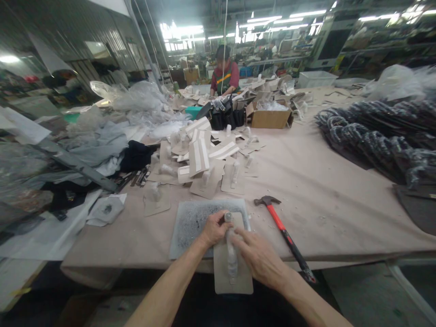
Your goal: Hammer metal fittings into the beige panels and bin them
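Pinched shut sat the grip of the left hand on the capped top of the clear tube while the right hand lay open-fingered on it, pinning it to the beige card, I'd guess for steadiness, overhanging the 6 o'clock edge of the surface, hammer at 3 o'clock.

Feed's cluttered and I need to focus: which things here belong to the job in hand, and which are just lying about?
In hand: beige card piece, left hand and right hand on it; grey pad underneath.
Lying about: hammer, loose card pieces, cardboard box, black bags, clear plastic bags.
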{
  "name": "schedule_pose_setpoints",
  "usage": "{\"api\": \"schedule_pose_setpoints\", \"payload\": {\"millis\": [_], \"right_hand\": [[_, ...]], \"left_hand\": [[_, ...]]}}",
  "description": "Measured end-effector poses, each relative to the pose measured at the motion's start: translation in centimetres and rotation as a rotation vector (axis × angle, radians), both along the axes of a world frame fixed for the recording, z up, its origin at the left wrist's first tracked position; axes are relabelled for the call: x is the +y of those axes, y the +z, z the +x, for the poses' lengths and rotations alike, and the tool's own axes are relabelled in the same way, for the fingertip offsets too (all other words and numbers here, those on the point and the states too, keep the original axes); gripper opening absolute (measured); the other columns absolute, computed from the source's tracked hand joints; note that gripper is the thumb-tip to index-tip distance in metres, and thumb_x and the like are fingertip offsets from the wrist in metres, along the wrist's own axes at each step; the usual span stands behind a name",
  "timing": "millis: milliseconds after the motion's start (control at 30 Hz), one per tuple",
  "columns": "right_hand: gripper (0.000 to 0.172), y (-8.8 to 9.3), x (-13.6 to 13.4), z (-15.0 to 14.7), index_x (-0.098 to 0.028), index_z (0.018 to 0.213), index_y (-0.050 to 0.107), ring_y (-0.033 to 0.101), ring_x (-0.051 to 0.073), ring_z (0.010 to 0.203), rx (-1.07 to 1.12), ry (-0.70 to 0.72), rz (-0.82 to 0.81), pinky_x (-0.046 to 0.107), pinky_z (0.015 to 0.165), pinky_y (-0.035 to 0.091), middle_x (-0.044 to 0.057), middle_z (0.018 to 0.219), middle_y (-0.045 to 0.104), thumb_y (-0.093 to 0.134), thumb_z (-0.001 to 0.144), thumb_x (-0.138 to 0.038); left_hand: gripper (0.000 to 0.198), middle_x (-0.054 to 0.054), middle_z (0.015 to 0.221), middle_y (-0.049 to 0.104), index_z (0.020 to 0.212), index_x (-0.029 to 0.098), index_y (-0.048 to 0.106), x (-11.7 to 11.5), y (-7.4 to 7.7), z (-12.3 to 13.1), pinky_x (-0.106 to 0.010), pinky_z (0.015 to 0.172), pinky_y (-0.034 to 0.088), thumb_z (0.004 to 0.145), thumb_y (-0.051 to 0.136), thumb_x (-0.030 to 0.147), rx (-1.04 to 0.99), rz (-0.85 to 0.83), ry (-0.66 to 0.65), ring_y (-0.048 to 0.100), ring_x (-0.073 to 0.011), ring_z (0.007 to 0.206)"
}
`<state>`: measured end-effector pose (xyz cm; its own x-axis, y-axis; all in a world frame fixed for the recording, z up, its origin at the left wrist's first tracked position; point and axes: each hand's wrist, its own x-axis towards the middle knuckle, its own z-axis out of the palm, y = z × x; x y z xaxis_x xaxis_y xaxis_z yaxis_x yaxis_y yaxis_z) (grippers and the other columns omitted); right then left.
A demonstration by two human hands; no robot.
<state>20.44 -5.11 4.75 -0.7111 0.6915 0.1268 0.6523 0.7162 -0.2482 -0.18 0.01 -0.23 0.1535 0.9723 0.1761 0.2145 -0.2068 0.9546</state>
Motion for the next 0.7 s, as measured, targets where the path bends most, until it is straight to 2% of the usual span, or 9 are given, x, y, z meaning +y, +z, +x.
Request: {"api": "schedule_pose_setpoints", "payload": {"millis": [67,133,200,300,433,500,533,600,700], "right_hand": [[0.044,0.1,-0.7,-2.1,-0.020,0.117,0.056,0.054,0.024,0.100,-0.056,0.133,-0.065,0.037,0.084,0.046,0.010,0.126,0.055,0.049,0.075,-0.008],[0.032,-0.1,-0.9,-3.6,-0.019,0.102,0.058,0.054,0.025,0.092,-0.109,0.133,-0.076,0.038,0.081,0.046,0.011,0.116,0.058,0.054,0.070,-0.011],[0.030,-0.2,-0.8,-4.6,-0.018,0.097,0.057,0.056,0.026,0.091,-0.152,0.093,-0.069,0.039,0.079,0.047,0.013,0.116,0.058,0.058,0.067,-0.014],[0.030,0.5,-0.4,-5.2,-0.016,0.097,0.056,0.061,0.025,0.080,-0.236,-0.116,-0.064,0.035,0.066,0.046,0.014,0.107,0.061,0.056,0.067,-0.011],[0.021,2.5,0.3,-4.8,-0.017,0.094,0.055,0.065,0.026,0.069,-0.244,-0.485,-0.063,0.033,0.057,0.040,0.013,0.087,0.063,0.049,0.076,-0.008],[0.016,3.2,0.6,-4.4,-0.017,0.095,0.055,0.067,0.028,0.070,-0.198,-0.595,-0.094,0.034,0.057,0.040,0.013,0.083,0.065,0.047,0.082,-0.013],[0.014,3.3,0.7,-4.3,-0.017,0.097,0.055,0.067,0.029,0.071,-0.171,-0.647,-0.132,0.034,0.058,0.040,0.012,0.081,0.065,0.047,0.085,-0.017],[0.015,3.2,0.5,-4.2,-0.018,0.101,0.055,0.069,0.031,0.074,-0.110,-0.736,-0.245,0.035,0.060,0.042,0.012,0.079,0.067,0.049,0.090,-0.027],[0.029,2.2,-0.7,-4.7,-0.017,0.111,0.054,0.069,0.031,0.081,-0.025,-0.745,-0.384,0.036,0.065,0.045,0.012,0.084,0.070,0.053,0.091,-0.038]], "left_hand": [[0.015,-0.002,0.080,0.069,0.088,0.017,0.070,0.2,-0.1,0.3,-0.027,0.071,0.051,0.074,0.070,0.021,-0.048,-0.026,0.025,0.062,-0.0169,0.073],[0.016,-0.002,0.076,0.070,0.084,0.017,0.069,0.6,0.1,0.6,-0.026,0.067,0.051,0.070,0.073,0.024,-0.156,-0.095,0.112,0.062,-0.0161,0.069],[0.021,-0.002,0.074,0.070,0.082,0.016,0.066,1.2,1.0,0.9,-0.025,0.064,0.052,0.069,0.076,0.029,-0.340,-0.173,0.282,0.063,-0.0152,0.066],[0.028,-0.003,0.074,0.071,0.082,0.014,0.064,1.9,4.1,0.4,-0.026,0.067,0.054,0.069,0.078,0.035,-0.600,-0.169,0.493,0.065,-0.0148,0.066],[0.029,-0.005,0.082,0.072,0.088,0.014,0.067,1.4,9.2,-1.6,-0.027,0.073,0.055,0.072,0.081,0.034,-0.574,0.073,0.467,0.068,-0.0162,0.075],[0.028,-0.005,0.085,0.073,0.090,0.015,0.068,0.8,10.7,-2.4,-0.027,0.073,0.056,0.074,0.080,0.034,-0.508,0.139,0.437,0.069,-0.0171,0.078],[0.027,-0.005,0.086,0.073,0.091,0.016,0.067,0.4,10.9,-2.5,-0.027,0.073,0.056,0.074,0.080,0.033,-0.477,0.142,0.422,0.069,-0.0173,0.078],[0.026,-0.004,0.086,0.073,0.092,0.016,0.067,-0.3,10.4,-2.5,-0.026,0.073,0.056,0.075,0.079,0.032,-0.423,0.104,0.389,0.068,-0.0167,0.078],[0.023,-0.004,0.086,0.073,0.091,0.016,0.067,-0.9,7.9,-1.5,-0.025,0.074,0.055,0.077,0.077,0.030,-0.375,0.001,0.304,0.068,-0.0161,0.079]]}}
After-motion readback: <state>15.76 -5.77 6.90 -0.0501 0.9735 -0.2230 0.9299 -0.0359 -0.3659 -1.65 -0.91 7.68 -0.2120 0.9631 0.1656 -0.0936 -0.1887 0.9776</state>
